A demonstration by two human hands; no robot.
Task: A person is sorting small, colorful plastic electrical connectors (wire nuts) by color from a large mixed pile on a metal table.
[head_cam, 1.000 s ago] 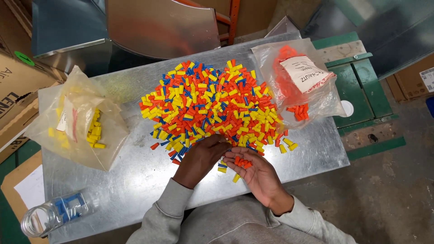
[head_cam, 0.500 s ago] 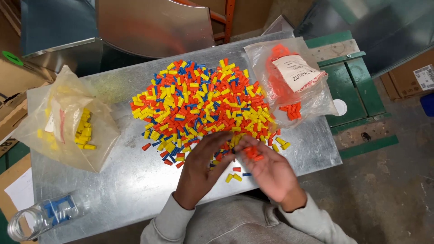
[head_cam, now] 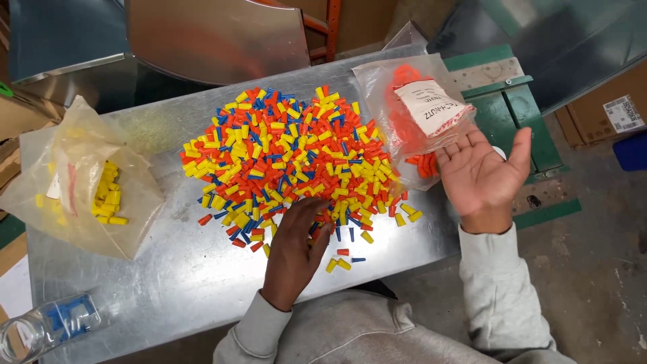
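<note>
I see the pile of small plastic caps (head_cam: 290, 158), orange, yellow and blue mixed, spread over the middle of the metal worktop (head_cam: 182, 276), with a few strays along its near edge. My left hand (head_cam: 296, 246) lies palm down at the pile's near rim, fingers stretched forward and resting on the caps there; its grip is loose and flat, closed on nothing. My right hand (head_cam: 484, 176) is lifted off to the right, palm up, fingers spread, thumb pointing away; the palm looks bare, the grip wide open. It sits just beside the clear bag of orange caps (head_cam: 411, 114), whose lower edge lies next to the fingertips.

Half a second ago that right hand was down by the pile's near edge, close to the left one, with orange pieces showing at it; now it has swung out right to the bag. The left hand has barely shifted.

Farther out, a clear bag of yellow caps (head_cam: 101, 192) lies at the worktop's left end, well apart from both hands, and a plastic bottle (head_cam: 47, 323) lies on its side at the near left corner.
</note>
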